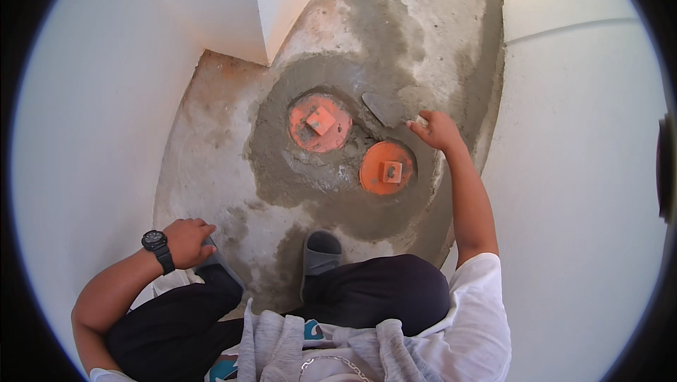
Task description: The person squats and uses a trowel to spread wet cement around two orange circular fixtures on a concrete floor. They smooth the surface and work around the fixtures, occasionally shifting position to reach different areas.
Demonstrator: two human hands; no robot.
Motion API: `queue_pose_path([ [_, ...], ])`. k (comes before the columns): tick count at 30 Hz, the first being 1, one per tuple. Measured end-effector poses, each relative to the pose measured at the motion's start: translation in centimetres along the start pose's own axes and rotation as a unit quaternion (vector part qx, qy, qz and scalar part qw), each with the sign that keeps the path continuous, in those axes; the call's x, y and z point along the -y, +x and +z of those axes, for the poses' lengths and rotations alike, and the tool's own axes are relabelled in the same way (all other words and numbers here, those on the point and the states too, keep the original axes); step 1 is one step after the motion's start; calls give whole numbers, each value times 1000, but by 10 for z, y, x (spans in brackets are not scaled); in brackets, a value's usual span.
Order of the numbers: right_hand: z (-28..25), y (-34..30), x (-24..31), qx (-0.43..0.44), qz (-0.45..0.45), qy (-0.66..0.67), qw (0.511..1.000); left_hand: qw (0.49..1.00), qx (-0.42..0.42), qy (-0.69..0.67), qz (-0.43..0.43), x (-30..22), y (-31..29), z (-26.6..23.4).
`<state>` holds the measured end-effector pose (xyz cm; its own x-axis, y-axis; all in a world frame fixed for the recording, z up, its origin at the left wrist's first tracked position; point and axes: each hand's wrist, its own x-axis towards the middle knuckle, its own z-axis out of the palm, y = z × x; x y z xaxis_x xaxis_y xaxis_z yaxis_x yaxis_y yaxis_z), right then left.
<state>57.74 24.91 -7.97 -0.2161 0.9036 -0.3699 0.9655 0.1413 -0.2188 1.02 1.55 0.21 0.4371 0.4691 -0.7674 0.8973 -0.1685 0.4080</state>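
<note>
**A:** Right hand [438, 130] status?

**B:** Grip closed around the handle of a trowel [383, 108]. The handle itself is hidden in the fist. The blade runs out to the left of the grip and slightly up-frame, lying flat on the wet mortar [282, 163].

**A:** What's near that grip?

**B:** There are two round orange caps [384, 167], each with a small square block on top. One sits just below-left of the grip, and the grey ring around it nearly reaches the wrist. The second orange cap [319, 123] is further left, past the blade tip. Neither cap touches the blade. Wet mortar surrounds both.

**A:** Left hand [187, 241]?

**B:** It's well apart from the trowel, down by the person's knee. The fingers are curled, with the fingertips resting on the concrete floor [204, 149] or on the sandal edge; I can't tell which. The grip holds nothing that I can see. There's a black watch [155, 241] on that wrist.

**A:** Surroundings?

**B:** The person is squatting, with a grey sandal [321, 251] on the foot planted just below the mortar patch. White walls [92, 100] close in on both sides, and a white corner juts in above the caps. The dry concrete is paler, and the darker damp patch spreads up-frame from the trowel blade.
</note>
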Motion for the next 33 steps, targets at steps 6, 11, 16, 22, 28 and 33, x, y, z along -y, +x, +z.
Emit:
queue_pose_path([
  [6, 8, 22, 7, 1, 4, -23, 1000, 1000, -15, -10, 5, -2, -1, -2],
  [11, 6, 22, -12, -3, 19, -11, 1000, 1000, -12, -18, 1, -7, -1, -4],
  [16, -10, 7, -29, 0, 99, 8, 995, 999, -29, -18, 14, -5, -4, 0],
  [22, 15, 34, 22, -2, 94, 42, 995, 1000, 9, 0, 0, -8, -6, 3],
  [28, 16, 29, 7, -15, 114, 36, 993, 999, -32, -17, 33, -14, -3, -5],
  [33, -4, -13, -16, -28, 168, 46, 984, 999, -7, -21, 25, -10, -7, -1],
])
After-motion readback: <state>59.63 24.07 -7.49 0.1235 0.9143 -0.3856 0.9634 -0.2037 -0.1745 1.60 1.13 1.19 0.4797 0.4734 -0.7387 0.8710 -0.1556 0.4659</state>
